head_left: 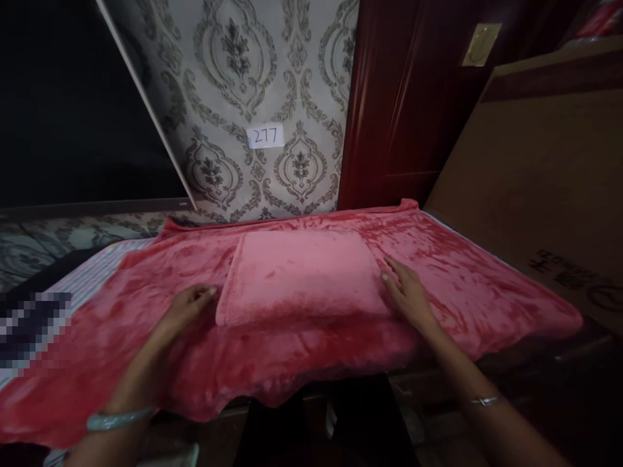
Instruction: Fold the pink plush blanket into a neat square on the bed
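Note:
A folded pink plush blanket [302, 272] lies flat as a rectangle near the middle of a larger red-pink plush cloth [141, 298]. My left hand [187, 308] is just off the folded piece's left edge, its fingers loosely bent and nothing seen in them. On the opposite side, my right hand [407, 293] has thumb and fingers apart, with the fingertips at the folded piece's right edge. Whether they press on it I cannot tell. A pale green bangle is on my left wrist and a thin silver one on my right.
A large dark screen [82, 110] stands at the back left. Behind the cloth, patterned wallpaper bears a paper label [265, 135] reading 277. A big cardboard box [545, 168] borders the right side, beside a dark red door frame [389, 97]. Striped fabric [92, 272] shows at left.

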### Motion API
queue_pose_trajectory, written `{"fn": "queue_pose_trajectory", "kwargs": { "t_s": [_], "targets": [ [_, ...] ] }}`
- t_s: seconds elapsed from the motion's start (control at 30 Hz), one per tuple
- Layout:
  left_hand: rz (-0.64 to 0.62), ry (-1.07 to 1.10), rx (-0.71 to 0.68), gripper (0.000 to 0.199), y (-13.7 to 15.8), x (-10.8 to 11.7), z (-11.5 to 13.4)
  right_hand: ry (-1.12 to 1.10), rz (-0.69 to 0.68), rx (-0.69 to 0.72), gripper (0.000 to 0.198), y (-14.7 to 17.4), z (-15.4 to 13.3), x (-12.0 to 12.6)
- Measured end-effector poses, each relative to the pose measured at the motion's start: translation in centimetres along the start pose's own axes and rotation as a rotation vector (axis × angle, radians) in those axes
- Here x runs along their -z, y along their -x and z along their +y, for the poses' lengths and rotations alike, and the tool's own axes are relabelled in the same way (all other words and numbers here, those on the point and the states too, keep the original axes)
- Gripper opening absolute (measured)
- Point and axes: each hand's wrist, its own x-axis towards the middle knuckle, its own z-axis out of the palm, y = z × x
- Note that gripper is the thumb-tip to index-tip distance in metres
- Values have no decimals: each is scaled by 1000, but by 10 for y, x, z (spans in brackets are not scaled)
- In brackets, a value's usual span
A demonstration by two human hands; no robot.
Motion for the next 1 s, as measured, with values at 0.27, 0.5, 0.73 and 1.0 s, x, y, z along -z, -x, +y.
{"fn": "queue_pose_trajectory", "kwargs": {
  "t_s": [0.27, 0.5, 0.73, 1.0],
  "targets": [
    [-167, -334, -346, 62, -91, -82, 114, 266, -390, -26, 61, -133, -80, -49],
    [-80, -821, -227, 63, -123, -135, 87, 370, -510, -76, 55, -141, -90, -102],
    [-81, -848, -228, 64, -128, -138, 59, 400, -493, -48, 56, -129, -70, -120],
    [-32, -850, -271, 64, -128, -140, 57, 383, -474, -55, 55, -129, -73, -117]
  ]
}}
